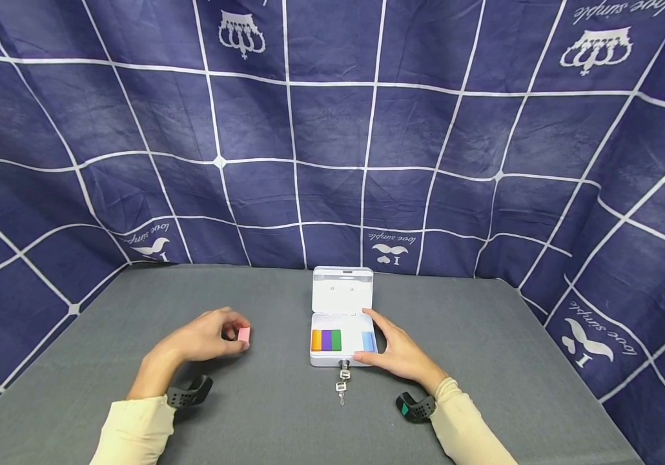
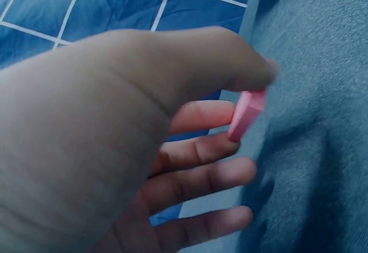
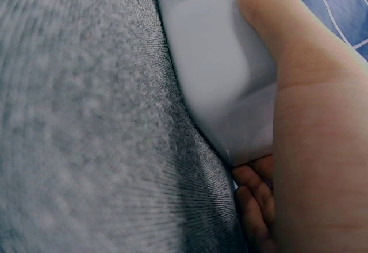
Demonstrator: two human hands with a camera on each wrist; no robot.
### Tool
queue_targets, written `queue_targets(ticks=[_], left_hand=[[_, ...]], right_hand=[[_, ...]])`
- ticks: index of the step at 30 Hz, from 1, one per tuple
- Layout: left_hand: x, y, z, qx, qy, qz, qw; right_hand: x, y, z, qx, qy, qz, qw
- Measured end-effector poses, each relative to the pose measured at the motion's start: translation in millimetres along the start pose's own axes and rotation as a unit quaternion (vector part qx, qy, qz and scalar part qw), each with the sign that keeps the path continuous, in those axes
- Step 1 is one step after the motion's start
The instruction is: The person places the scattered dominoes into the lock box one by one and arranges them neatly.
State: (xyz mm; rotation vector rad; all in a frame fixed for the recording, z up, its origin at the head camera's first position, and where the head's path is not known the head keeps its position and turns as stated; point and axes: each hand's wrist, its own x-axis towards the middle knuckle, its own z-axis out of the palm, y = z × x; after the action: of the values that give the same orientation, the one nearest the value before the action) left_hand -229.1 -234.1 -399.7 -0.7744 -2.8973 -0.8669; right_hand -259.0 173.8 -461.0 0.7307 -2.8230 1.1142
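My left hand (image 1: 207, 334) pinches a small pink block (image 1: 243, 334) between thumb and fingertips, left of a white metal box. In the left wrist view the pink block (image 2: 247, 114) is a thin slab at the thumb tip, with the other fingers spread below. The white metal box (image 1: 351, 336) lies with its lid (image 1: 342, 292) raised. Inside, orange (image 1: 316, 340), purple (image 1: 327, 340) and green blocks (image 1: 336, 340) stand side by side at left, with light blue (image 1: 368, 341) at right. My right hand (image 1: 399, 352) grips the box's right side, thumb at the front rim.
Keys (image 1: 341, 387) hang from the lock at the box's front onto the grey cloth-covered table (image 1: 286, 413). A dark blue curtain (image 1: 332, 129) with white grid lines rises behind the table and along both sides. Each wrist wears a black band (image 1: 190, 392).
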Motion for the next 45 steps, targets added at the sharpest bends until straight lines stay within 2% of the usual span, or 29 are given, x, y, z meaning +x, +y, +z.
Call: queue_targets(ticks=[4,16,23,28,35,45], left_hand=[[3.1,2.9,3.1,0.013,0.021,0.016,0.9996],[11.1,13.1,9.4,0.013,0.078,0.056,0.9953],[15.0,16.2,13.1,0.011,0.102,0.064,0.9926],[18.0,20.8,12.8,0.006,0.111,0.053,0.9924],[24.0,30.7,12.0,-0.001,0.108,0.038,0.9934],[32.6,38.4,14.7,-0.022,0.117,0.058,0.9912]], right_hand=[[-0.3,0,0,-0.001,-0.002,0.001,1.0],[0.3,2,0,-0.001,-0.003,-0.002,1.0],[0.0,2,1,-0.004,-0.003,-0.002,1.0],[0.2,1,0,0.0,-0.002,-0.001,1.0],[-0.3,1,-1,0.001,-0.003,0.005,1.0],[0.5,2,0,-0.001,0.001,-0.001,1.0]])
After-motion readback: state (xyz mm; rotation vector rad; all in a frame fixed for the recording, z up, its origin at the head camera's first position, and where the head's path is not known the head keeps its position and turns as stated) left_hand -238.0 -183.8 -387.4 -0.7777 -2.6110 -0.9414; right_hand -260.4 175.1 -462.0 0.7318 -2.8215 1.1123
